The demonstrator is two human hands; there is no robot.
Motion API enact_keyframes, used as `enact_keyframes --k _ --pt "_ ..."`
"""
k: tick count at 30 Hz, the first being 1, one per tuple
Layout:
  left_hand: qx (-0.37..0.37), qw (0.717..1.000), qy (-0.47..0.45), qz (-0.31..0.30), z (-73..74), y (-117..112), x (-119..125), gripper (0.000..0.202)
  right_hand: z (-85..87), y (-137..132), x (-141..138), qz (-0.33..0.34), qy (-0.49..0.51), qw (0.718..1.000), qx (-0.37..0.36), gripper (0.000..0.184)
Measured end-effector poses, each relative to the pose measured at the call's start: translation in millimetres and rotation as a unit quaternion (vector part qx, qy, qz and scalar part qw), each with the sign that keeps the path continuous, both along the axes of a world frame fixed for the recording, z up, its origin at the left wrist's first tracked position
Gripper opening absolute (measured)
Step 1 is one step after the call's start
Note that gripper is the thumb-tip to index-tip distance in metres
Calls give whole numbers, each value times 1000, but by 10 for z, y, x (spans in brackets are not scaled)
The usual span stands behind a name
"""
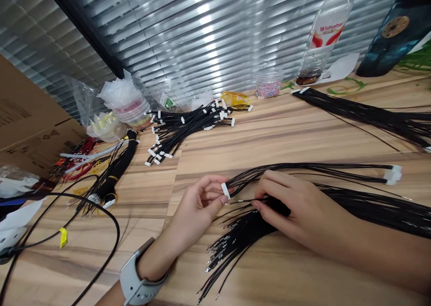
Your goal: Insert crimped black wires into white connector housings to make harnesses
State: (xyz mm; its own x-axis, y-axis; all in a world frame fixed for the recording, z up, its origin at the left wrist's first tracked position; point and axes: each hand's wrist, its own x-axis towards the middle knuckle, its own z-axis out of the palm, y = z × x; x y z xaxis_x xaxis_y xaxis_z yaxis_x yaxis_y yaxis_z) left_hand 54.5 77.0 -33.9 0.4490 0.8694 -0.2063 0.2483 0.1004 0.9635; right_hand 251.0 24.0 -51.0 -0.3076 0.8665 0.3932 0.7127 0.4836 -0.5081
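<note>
My left hand pinches the white connector, right hand pinches 1 wire beside it; seating needs straight aim

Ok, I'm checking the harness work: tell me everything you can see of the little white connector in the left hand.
The white connector is a small, flat, plastic-looking block, held on end and slightly tilted. The left hand pinches it between thumb and fingertips, just above the wooden table. Thin black wires leave its right side and run to a second white connector. The right hand holds a loose wire whose metal tip points at it; whether they touch cannot be told.
</note>
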Motion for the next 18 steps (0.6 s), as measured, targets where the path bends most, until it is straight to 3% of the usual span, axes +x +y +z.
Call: enact_keyframes --k 7,18 --pt "-18 1000 -11 -1 28 -22 13 25 -44 54 21 5 45 999 -16 12" --pt "48 998 31 -24 30 -38 6 24 -13 51 44 -36 62 996 -61 12"
